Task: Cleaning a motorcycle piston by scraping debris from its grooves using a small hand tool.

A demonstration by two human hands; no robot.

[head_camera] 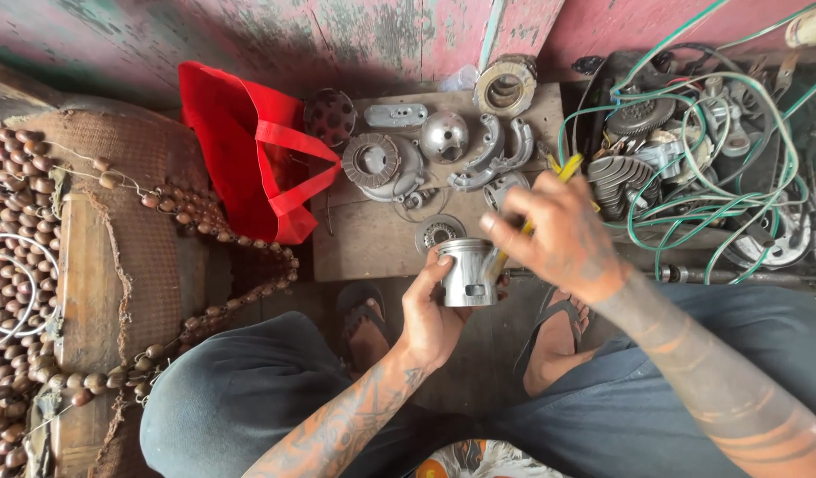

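My left hand [428, 312] holds a shiny metal piston [467, 273] upright between my knees, thumb on its near rim. My right hand [558, 235] grips a yellow-handled tool [563, 170] whose lower end rests against the piston's right side. The tool's tip is blurred and partly hidden by my fingers. Both forearms come in from the bottom of the view.
A wooden board [364, 239] ahead carries several grey metal engine parts, brake shoes [492, 152] and a round bearing [439, 232]. A red bag [249, 146] lies left of it. Green wires [691, 168] tangle over parts at right. A beaded seat cover [19, 257] lies at left.
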